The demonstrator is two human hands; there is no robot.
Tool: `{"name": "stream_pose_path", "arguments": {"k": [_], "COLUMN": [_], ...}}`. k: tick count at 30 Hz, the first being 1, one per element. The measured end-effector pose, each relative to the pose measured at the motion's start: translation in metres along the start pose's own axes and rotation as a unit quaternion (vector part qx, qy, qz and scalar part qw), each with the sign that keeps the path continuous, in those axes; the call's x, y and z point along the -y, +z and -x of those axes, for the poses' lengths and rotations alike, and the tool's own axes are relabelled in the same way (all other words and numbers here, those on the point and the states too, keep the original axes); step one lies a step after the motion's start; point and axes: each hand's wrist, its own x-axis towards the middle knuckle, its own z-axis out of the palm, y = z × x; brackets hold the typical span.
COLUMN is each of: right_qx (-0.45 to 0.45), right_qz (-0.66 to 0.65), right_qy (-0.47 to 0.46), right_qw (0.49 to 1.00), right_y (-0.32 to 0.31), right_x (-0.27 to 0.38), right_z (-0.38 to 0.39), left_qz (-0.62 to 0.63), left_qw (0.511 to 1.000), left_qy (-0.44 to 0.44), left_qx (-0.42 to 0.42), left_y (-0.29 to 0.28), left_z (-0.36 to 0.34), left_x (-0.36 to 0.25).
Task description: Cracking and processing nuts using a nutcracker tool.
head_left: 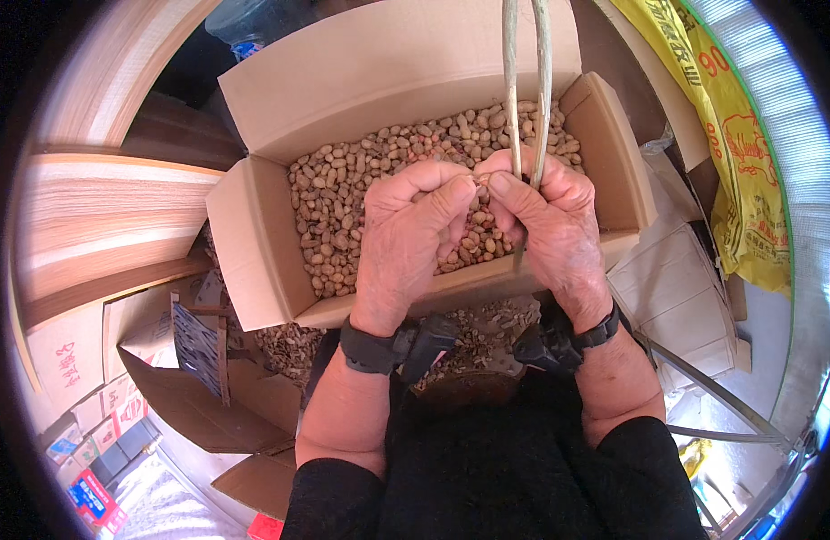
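Both my hands meet over an open cardboard box of unshelled peanuts. The thumb and fingers of my left hand pinch one side of a small peanut, mostly covered by the fingertips. My right hand pinches its other side. Two thin pale wooden sticks also pass through my right hand, between thumb and index finger. They rise past the top of the picture; whether they join there cannot be seen. A few reddish shelled kernels lie among the peanuts.
Broken shells lie below the box, near my body. An open carton stands at lower left, beside wood-grain panels. On the right are flattened cardboard, a yellow printed sack and a metal bar.
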Motion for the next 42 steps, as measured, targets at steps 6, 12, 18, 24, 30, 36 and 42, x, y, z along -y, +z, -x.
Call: {"name": "stream_pose_path", "arguments": {"k": [6,12,18,24,30,36,42], "right_qx": [-0.013,-0.04,-0.056,-0.078,-0.059,-0.047,-0.045], "right_qz": [0.025,0.062,0.178,0.2,0.194,0.068,0.035], "right_qy": [-0.019,-0.042,-0.156,-0.141,-0.139,-0.038,-0.01], "right_qw": [0.999,0.996,0.97,0.966,0.969,0.996,0.998], "right_y": [0.003,0.006,0.003,0.003,0.005,0.008,0.007], "right_x": [0.001,0.0,-0.011,-0.007,-0.012,-0.005,-0.003], "right_z": [-0.001,0.002,-0.001,-0.002,-0.002,0.002,0.001], "left_qz": [-0.087,-0.109,-0.364,-0.398,-0.219,-0.095,-0.165], "left_qw": [0.995,0.992,0.893,0.848,0.967,0.992,0.982], "left_qy": [0.057,0.062,0.26,0.342,0.114,0.05,0.067], "left_qx": [0.008,0.002,-0.043,-0.071,-0.063,-0.059,-0.056], "left_y": [-0.001,-0.004,-0.007,-0.002,-0.002,0.001,0.0], "left_z": [-0.002,-0.004,-0.007,-0.008,-0.002,-0.004,-0.003], "left_x": [-0.001,-0.005,-0.002,0.0,-0.003,0.001,0.002]}}
